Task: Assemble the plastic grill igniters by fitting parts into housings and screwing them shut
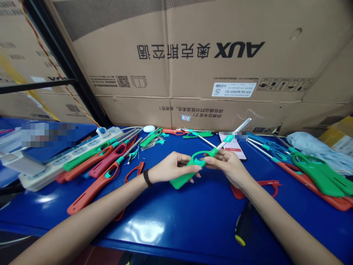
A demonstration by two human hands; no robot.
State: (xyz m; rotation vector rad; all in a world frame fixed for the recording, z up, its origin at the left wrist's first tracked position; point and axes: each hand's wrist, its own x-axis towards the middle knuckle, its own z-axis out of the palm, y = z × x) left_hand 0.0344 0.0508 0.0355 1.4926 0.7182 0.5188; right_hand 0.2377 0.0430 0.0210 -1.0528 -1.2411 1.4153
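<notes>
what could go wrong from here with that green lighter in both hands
The black and yellow handle lies beside the right forearm, near the table's front edge; an arm sweep might knock it off. The green lighter's metal rod crosses the phone in view, so a dip could perhaps scratch the screen. Small loose parts might scatter.

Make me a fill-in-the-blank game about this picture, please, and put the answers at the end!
1. The left hand and right hand hold a long lighter with a ____ handle.
2. A dark band is worn on the ____ wrist.
3. The black tool handle near the front has a ____ end.
4. The big upside-down Latin letters on the cardboard box spell ____.

Missing words: green; left; yellow; AUX.
</notes>
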